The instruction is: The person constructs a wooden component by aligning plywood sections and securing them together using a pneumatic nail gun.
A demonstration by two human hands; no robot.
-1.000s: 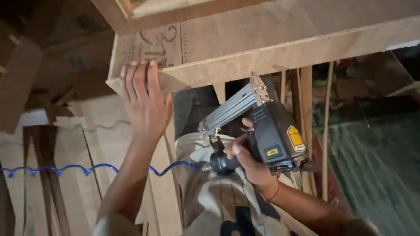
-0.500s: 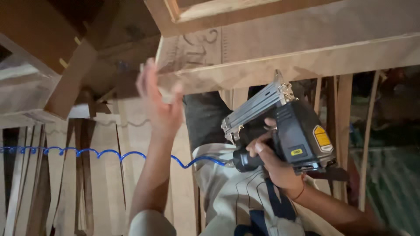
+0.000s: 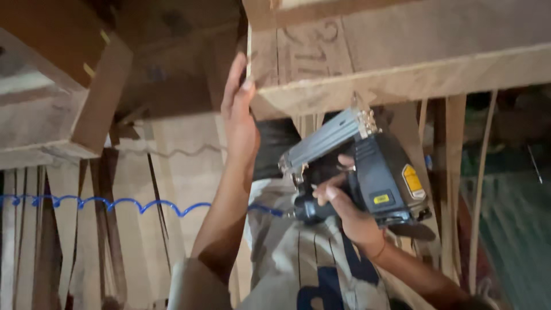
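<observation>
My left hand (image 3: pixel 240 115) is raised and grips the left end edge of a pale wooden board (image 3: pixel 402 69) that spans the top of the view, fingers wrapped on its corner. My right hand (image 3: pixel 344 209) holds a dark grey pneumatic nail gun (image 3: pixel 367 166) by its handle, with a finger near the trigger. The gun's metal magazine slants up toward the board's lower edge, its nose just under the wood. A blue coiled air hose (image 3: pixel 132 204) runs from the left to the gun's base.
A wooden frame piece (image 3: pixel 63 97) juts in at upper left. Several long wood planks and slats (image 3: pixel 86 241) lie below on the left, and thin strips (image 3: pixel 459 189) stand at the right by a green surface (image 3: pixel 516 229).
My left hand went from flat against the board to hovering off it, then to gripping the board's end. The view shifted right to left; the nail gun stayed under the board.
</observation>
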